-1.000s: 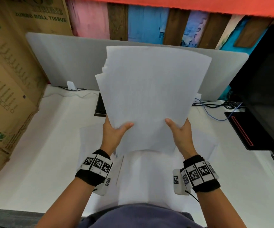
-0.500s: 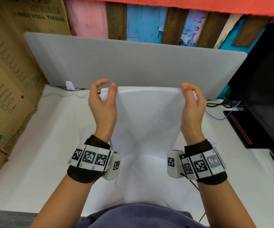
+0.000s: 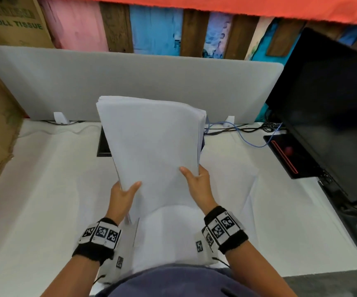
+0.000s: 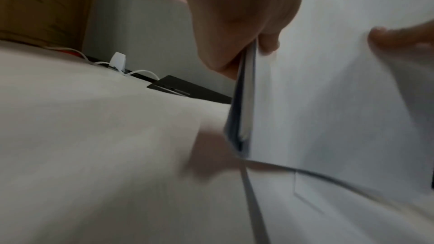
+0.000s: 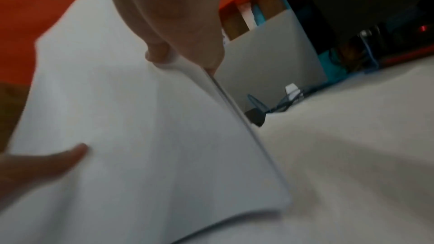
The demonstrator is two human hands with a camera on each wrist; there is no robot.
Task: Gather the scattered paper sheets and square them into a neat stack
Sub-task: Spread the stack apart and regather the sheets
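Paper stack (image 3: 151, 146) is held upright above the desk (image 3: 44, 189), tilted slightly left, its lower end just over loose sheets (image 3: 233, 189) lying flat beneath. It is pinched at the lower left edge by the left hand (image 3: 121, 196) and at the lower right edge by the right hand (image 3: 196, 183), thumbs laid on the front face (the other fingers are hidden behind). Slippage is judged the main risk: a loosened pinch could let sheets fan or drop. The top edge looks slightly uneven. Room is bounded by the grey divider (image 3: 173, 82) behind and the monitor (image 3: 327, 108) to the right; open desk is left on both sides.
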